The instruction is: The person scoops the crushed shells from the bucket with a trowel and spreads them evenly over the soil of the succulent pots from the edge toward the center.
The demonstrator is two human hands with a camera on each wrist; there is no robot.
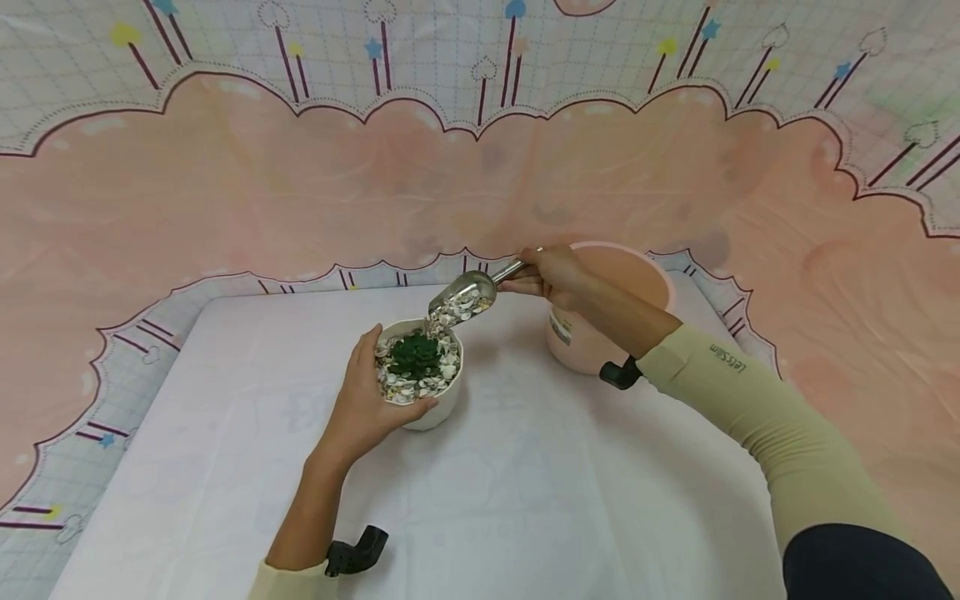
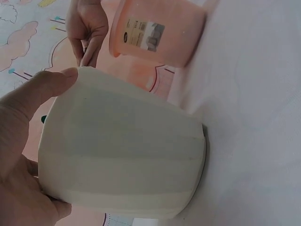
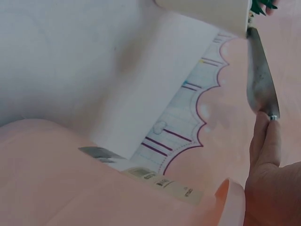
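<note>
A white faceted flowerpot [image 2: 122,146] stands on the white table, holding a green succulent [image 1: 416,356] ringed by pale stone chips [image 1: 420,389]. My left hand [image 1: 369,404] grips the pot's rim, thumb at the near side and fingers round the left side. With my right hand [image 1: 558,279] I hold a metal scoop [image 1: 467,293] by its handle. Tilted down to the left, its mouth is over the pot's back right rim, and chips lie in it and at its lip. In the right wrist view the scoop [image 3: 261,75] shows from its underside, its tip close to the rim.
A pink bucket [image 1: 577,342] with a label stands on the table to the right, below my right forearm. The white tabletop [image 1: 525,500] stretches in front of the pot. A patterned cloth [image 1: 300,192] in pink and white hangs behind. Black wrist mounts [image 1: 358,552] are on both arms.
</note>
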